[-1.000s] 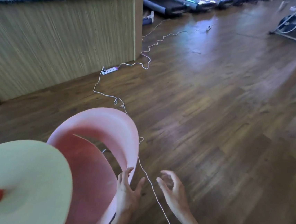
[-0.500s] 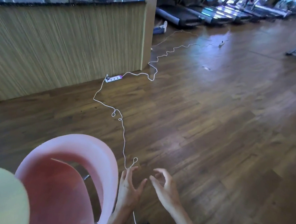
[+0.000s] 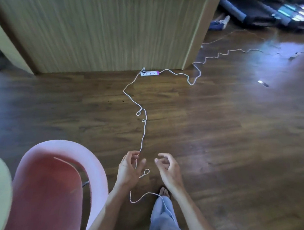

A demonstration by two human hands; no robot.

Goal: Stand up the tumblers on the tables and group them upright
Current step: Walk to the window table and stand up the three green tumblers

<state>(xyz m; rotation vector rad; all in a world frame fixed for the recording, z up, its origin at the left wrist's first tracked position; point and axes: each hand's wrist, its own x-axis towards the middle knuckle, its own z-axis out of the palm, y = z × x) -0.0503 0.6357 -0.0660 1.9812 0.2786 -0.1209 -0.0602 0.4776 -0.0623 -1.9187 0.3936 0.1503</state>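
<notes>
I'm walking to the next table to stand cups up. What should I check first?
1. Left hand free: ok, fingers loose, holding nothing.
2. Right hand free: ok, loosely curled, empty.
3. Floor path clear: not ok, a white cord snakes across it toward the power strip.
4. Foot clear of the cord: not ok, a loop lies right beside it.
5. Pink chair out of the way: ok, off to the left.
6. Tumblers in sight: not ok, none visible.

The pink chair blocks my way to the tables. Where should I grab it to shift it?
Take the pink chair by its curved top rim, from above and its right side. The rim arcs closest to the left hand, which is empty, and looks rounded enough for fingers to wrap over.
</notes>
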